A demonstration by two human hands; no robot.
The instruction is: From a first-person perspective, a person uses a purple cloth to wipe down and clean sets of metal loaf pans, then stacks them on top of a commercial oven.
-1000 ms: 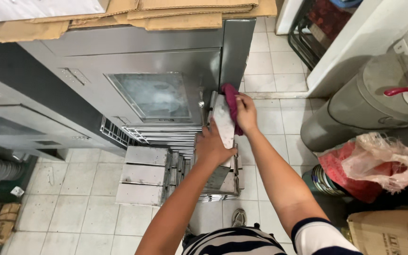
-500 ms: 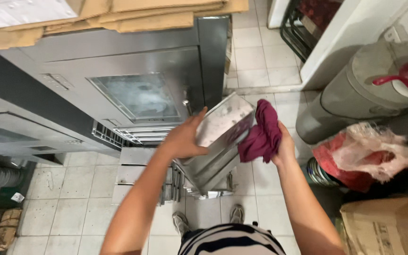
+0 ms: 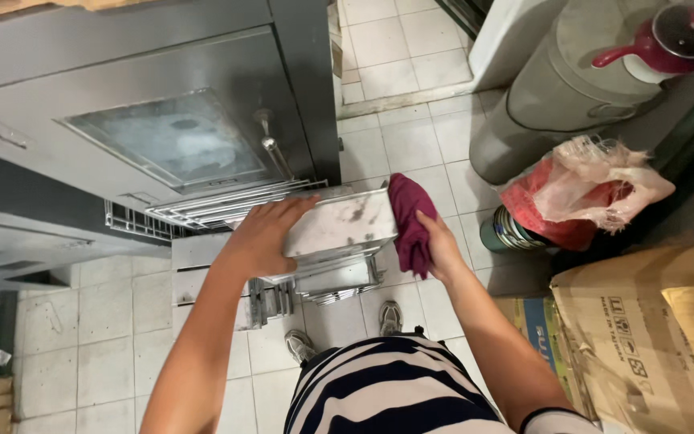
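Observation:
My left hand [image 3: 263, 237] grips the left side of a rectangular metal baking tin [image 3: 339, 225], held level in front of me. At the tin's right end my right hand [image 3: 439, 245] holds a dark red cloth [image 3: 407, 217] pressed against it. Below the tin stands a stack of similar metal tins [image 3: 335, 281]. A grey oven [image 3: 170, 120] with a glass window and a metal door handle [image 3: 273, 145] rises just beyond my hands.
Wire racks [image 3: 202, 210] jut out under the oven door. To the right stand a large grey drum [image 3: 556, 88] with a red-handled lid on top, a red and pink plastic bag [image 3: 588, 197] and cardboard boxes [image 3: 644, 337]. The floor is pale tile.
The tin came down from beside the oven door to waist height and turned level. The red cloth moved to its right end. My view shifted downward and right.

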